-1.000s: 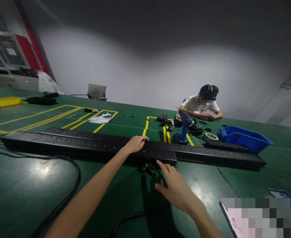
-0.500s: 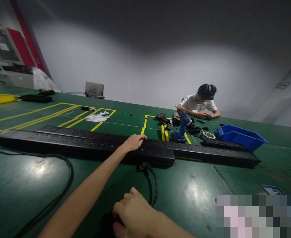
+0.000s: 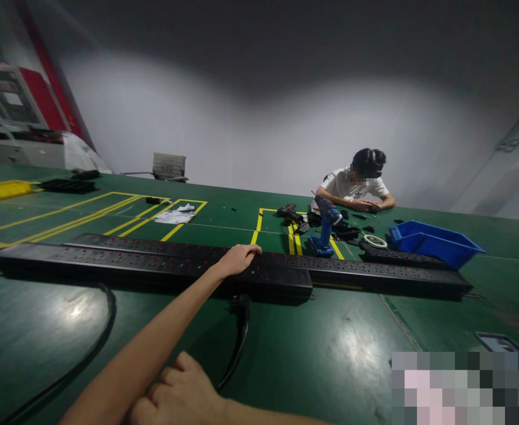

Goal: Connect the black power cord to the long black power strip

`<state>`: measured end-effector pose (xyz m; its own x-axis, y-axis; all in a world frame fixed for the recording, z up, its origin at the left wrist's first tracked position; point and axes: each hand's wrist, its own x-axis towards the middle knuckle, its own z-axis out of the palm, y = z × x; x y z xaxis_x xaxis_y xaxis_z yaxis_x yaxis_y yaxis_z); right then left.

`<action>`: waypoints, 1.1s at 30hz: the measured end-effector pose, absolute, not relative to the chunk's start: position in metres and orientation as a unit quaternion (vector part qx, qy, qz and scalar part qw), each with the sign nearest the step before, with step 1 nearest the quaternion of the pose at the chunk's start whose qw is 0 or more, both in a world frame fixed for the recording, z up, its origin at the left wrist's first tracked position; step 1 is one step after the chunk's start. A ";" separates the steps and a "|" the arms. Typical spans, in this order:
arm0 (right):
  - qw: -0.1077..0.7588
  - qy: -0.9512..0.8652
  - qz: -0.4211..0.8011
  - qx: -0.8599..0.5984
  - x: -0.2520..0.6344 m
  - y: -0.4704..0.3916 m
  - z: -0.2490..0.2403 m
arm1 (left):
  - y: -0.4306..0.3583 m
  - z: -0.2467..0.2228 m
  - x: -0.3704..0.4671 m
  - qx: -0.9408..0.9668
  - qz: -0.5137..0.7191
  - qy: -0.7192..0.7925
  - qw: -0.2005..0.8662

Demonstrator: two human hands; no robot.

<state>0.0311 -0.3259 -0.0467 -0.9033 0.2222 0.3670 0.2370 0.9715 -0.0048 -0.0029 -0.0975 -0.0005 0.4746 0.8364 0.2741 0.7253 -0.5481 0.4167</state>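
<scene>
A long black power strip with rows of sockets and small red switches lies across the green table. My left hand rests over it near its right end, fingers curled around its far edge. At the near side, below that hand, is a black plug. Its black power cable runs down and passes behind my right hand, which is closed at the bottom of the view, beside my left forearm. The fingertips of the right hand are hidden.
Behind lies a second long power strip. A blue cordless drill stands beyond it, near a blue bin and a tape roll. A co-worker leans on the far edge. Another black cable curves at left.
My right hand has moved left and slightly down, and the cable below the plug has swung left with it. My left hand stays on the power strip.
</scene>
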 end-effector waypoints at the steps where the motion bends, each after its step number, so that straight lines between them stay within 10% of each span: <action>1: 0.213 -0.970 -0.028 -0.113 0.039 -0.321 -0.040 | -0.098 -0.001 -0.003 0.849 0.229 0.461 0.120; 9: 0.327 -0.803 -0.079 -0.493 0.187 -0.195 0.054 | -0.103 0.002 0.000 0.845 0.234 0.467 0.111; 15: 0.276 -0.559 -0.105 -0.775 0.320 -0.126 0.033 | -0.105 0.005 0.000 0.842 0.229 0.476 0.109; 33: 0.201 -0.543 -0.094 -0.810 0.350 -0.112 -0.008 | -0.103 0.003 0.009 0.834 0.254 0.478 0.107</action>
<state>0.3499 -0.1121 -0.0082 0.3928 0.8417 0.3705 0.9172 -0.3295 -0.2240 0.0090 -0.1035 0.0028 0.4127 0.8523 0.3214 0.7432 -0.5191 0.4222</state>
